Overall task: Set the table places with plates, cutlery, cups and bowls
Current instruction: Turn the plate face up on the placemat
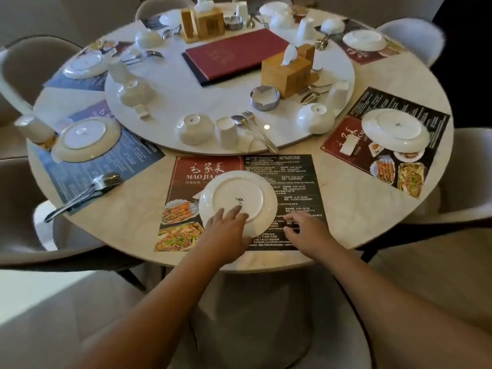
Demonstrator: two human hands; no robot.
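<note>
Centrally, a left hand point(227, 230) is gripping the near rim of an upside-down plate point(234, 194) lying on the front placemat point(292, 177), while the right hand point(304, 229) is resting on the mat beside it, fingers loosely spread.

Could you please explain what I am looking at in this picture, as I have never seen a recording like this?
There is no machine here: each grip is simply a person's bare hand. The single picture comes from a camera worn on the person's head, looking down over a round table. The left hand holds the near edge of an upside-down plate, which lies on a printed paper mat. The right hand rests on that mat and holds nothing. On the turntable in the middle are an upturned bowl, a cup, a spoon and fork and a red menu folder, among other pieces.
</note>
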